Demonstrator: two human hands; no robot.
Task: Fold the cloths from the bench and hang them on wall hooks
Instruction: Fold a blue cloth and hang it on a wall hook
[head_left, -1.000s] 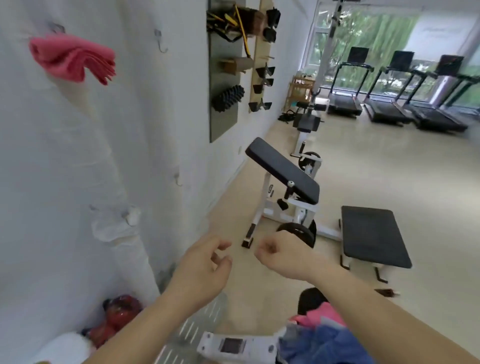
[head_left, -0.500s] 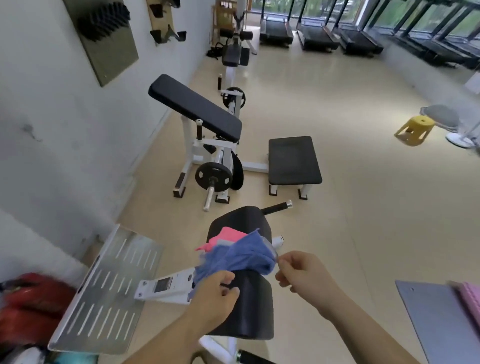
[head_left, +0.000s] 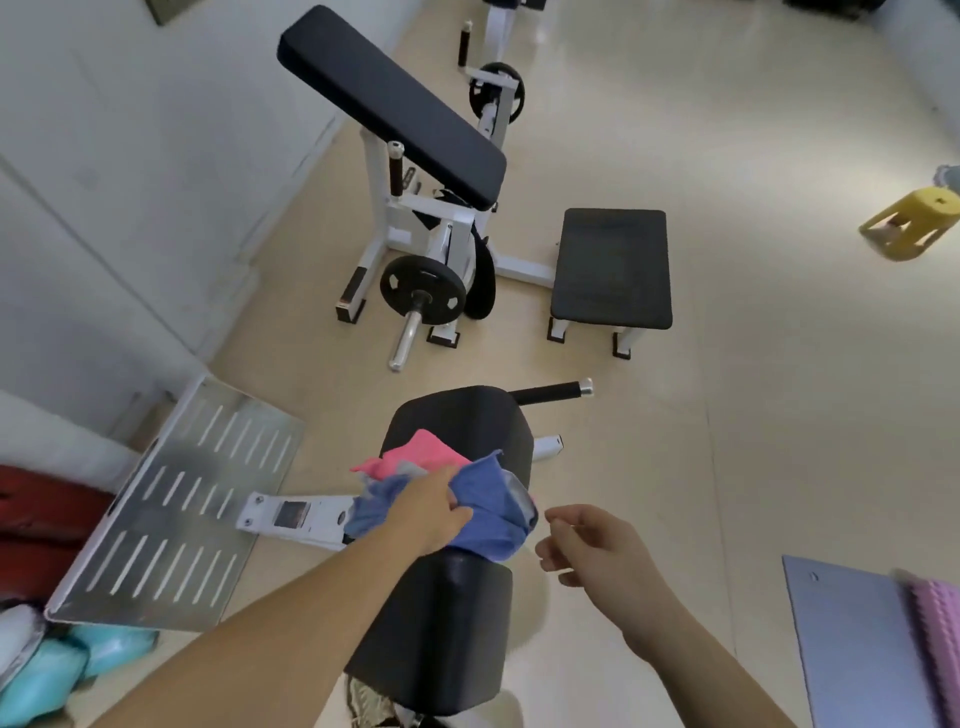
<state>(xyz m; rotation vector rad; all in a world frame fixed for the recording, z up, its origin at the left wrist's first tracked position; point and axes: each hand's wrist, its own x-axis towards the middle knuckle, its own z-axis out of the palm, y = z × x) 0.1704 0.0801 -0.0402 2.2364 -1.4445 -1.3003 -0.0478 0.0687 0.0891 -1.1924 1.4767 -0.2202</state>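
A crumpled blue cloth (head_left: 493, 514) lies on the black padded bench (head_left: 441, 629) right below me. A pink cloth (head_left: 415, 457) lies just behind it on the same pad, partly under the blue one. My left hand (head_left: 428, 509) rests on the blue cloth with its fingers closed into the fabric. To the right of the cloth my right hand (head_left: 587, 545) hovers beside the bench, fingers loosely curled and apart, holding nothing. No wall hooks are in view.
The white wall (head_left: 130, 182) runs along the left. A metal footplate (head_left: 176, 509) slopes at lower left beside red and teal bags (head_left: 47, 670). Ahead stand a preacher-curl bench (head_left: 395, 104) with a weight plate (head_left: 422, 291) and its flat seat pad (head_left: 613, 267). A yellow stool (head_left: 914, 223) sits far right, a grey mat (head_left: 862, 644) lower right.
My view swung down from the wall, where a pink cloth hung, to the bench. My left hand went from bare air onto the blue cloth and closed on it; my right hand drew slightly away.
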